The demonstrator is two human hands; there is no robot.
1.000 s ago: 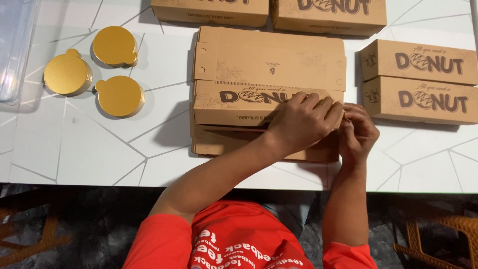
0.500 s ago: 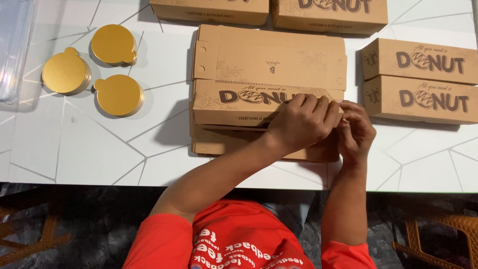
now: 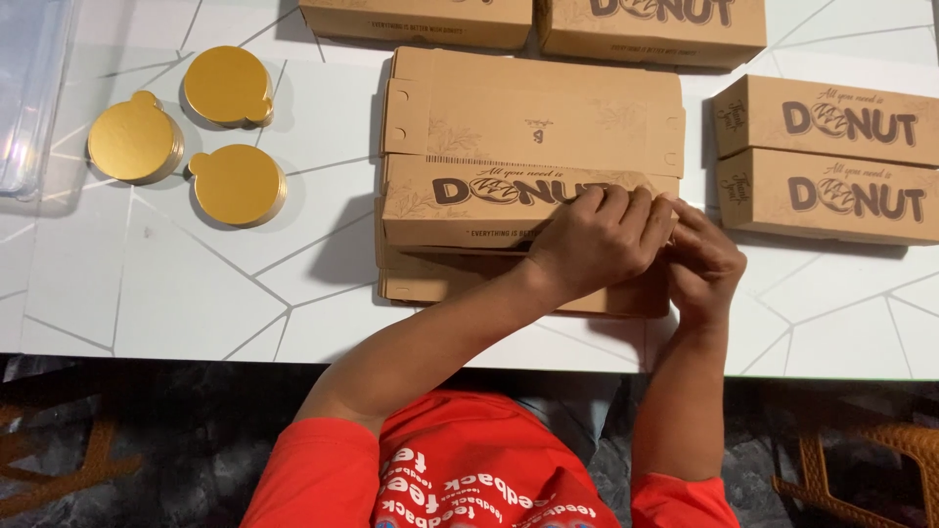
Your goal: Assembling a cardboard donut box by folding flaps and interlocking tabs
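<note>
A flat brown cardboard box (image 3: 533, 147) lies half folded at the middle of the white desk (image 3: 196, 303). The left hand (image 3: 597, 240) presses on its near right part, fingers (image 3: 626, 207) curled over the printed panel, and the right hand (image 3: 706, 264) touches the box's right end just beside it. Three round gold boards (image 3: 186, 132) lie to the left. Two folded boxes (image 3: 827, 156) sit right; two more boxes (image 3: 533, 24) lie along the far edge.
</note>
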